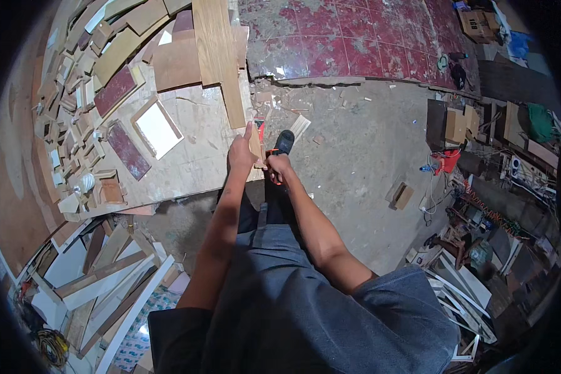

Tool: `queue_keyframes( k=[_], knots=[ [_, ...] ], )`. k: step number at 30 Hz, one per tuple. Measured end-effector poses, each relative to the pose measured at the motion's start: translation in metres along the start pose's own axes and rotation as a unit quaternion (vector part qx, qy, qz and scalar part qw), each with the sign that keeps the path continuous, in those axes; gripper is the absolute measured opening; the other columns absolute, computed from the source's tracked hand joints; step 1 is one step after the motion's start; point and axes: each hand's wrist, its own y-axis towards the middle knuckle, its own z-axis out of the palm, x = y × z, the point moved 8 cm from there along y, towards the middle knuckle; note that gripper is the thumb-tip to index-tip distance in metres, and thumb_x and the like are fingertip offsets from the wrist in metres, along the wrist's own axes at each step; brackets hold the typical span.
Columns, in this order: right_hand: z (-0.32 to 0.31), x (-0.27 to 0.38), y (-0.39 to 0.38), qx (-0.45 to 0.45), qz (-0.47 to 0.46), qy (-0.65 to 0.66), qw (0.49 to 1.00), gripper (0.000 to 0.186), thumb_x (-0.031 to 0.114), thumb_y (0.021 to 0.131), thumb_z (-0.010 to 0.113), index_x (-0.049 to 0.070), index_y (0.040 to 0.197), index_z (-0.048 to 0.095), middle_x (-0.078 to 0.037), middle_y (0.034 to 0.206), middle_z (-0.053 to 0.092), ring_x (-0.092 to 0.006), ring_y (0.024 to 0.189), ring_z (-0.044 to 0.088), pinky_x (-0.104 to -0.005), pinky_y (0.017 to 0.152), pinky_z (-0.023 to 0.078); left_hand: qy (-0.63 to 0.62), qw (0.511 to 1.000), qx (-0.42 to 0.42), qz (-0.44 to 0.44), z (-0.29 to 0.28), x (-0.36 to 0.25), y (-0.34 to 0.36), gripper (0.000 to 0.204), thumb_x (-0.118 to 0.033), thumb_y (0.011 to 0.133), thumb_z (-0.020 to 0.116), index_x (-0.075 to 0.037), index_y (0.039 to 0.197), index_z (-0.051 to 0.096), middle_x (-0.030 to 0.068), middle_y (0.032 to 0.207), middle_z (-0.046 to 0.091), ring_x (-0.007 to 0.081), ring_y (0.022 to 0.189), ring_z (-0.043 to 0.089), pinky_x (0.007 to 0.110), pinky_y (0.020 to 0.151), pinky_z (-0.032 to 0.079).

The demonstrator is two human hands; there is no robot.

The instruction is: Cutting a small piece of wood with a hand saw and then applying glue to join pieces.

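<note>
My left hand grips a narrow strip of light wood at the right edge of the pale plywood worktop, one finger lying along it. A red object lies beside the strip, too small to identify. Just right of it my right hand is closed on a tool with orange parts; its working end is hidden at the worktop's edge. A wider oak-coloured board lies on the worktop above my hands. A white panel in a wooden frame is to the left.
Offcuts crowd the worktop's left side. My dark shoe is on the concrete floor, below a dusty red tiled slab. Scrap wood piles stand lower left. Tools, cables and a red object clutter the right.
</note>
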Motion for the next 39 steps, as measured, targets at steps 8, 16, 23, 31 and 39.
queue_keyframes(
  k=[8, 16, 23, 31, 39],
  knots=[
    [-0.015, -0.009, 0.013, -0.067, -0.194, -0.035, 0.978, 0.023, 0.012, 0.082, 0.070, 0.003, 0.067, 0.055, -0.007, 0.052, 0.052, -0.0168, 0.035, 0.047, -0.0339, 0.033, 0.035, -0.029, 1.000, 0.006, 0.007, -0.006, -0.020, 0.001, 0.125, -0.009, 0.044, 0.093, -0.022, 0.152, 0.031, 0.0209, 0.094, 0.060, 0.0378, 0.094, 0.063, 0.043, 0.081, 0.052],
    [0.005, -0.022, 0.004, -0.034, -0.033, 0.114, 0.992, 0.008, 0.006, 0.084, 0.059, 0.003, 0.077, 0.057, -0.008, 0.057, 0.055, -0.0169, 0.039, 0.047, -0.0317, 0.035, 0.035, -0.013, 1.000, 0.001, -0.019, -0.005, -0.005, -0.004, 0.124, -0.008, 0.045, 0.094, -0.023, 0.151, 0.031, 0.0204, 0.095, 0.061, 0.0377, 0.095, 0.063, 0.044, 0.082, 0.053],
    [0.022, -0.023, 0.007, 0.032, 0.060, 0.191, 0.979, 0.018, 0.005, 0.083, 0.050, -0.003, 0.068, 0.056, -0.014, 0.058, 0.054, -0.0206, 0.039, 0.045, -0.0388, 0.036, 0.036, -0.021, 0.999, -0.006, -0.028, -0.004, 0.006, -0.005, 0.124, -0.007, 0.046, 0.093, -0.024, 0.152, 0.029, 0.0200, 0.096, 0.061, 0.0373, 0.095, 0.063, 0.045, 0.083, 0.053],
    [-0.014, -0.050, -0.021, -0.046, -0.138, 0.114, 0.983, 0.022, 0.014, 0.082, 0.065, -0.001, 0.066, 0.062, -0.006, 0.055, 0.056, -0.0156, 0.047, 0.055, -0.0365, 0.044, 0.040, -0.001, 0.997, 0.035, -0.064, -0.004, 0.011, -0.007, 0.125, -0.009, 0.049, 0.093, -0.031, 0.152, 0.025, 0.0157, 0.102, 0.059, 0.0347, 0.099, 0.064, 0.043, 0.084, 0.055],
    [-0.050, -0.038, -0.027, -0.066, -0.192, 0.039, 0.978, 0.023, 0.021, 0.083, 0.072, 0.000, 0.087, 0.062, 0.001, 0.064, 0.054, -0.0085, 0.055, 0.048, -0.0308, 0.050, 0.039, -0.021, 1.000, -0.011, 0.008, -0.009, -0.018, -0.013, 0.123, -0.006, 0.048, 0.092, -0.017, 0.151, 0.028, 0.0210, 0.100, 0.061, 0.0391, 0.095, 0.063, 0.045, 0.082, 0.053]
  ],
)
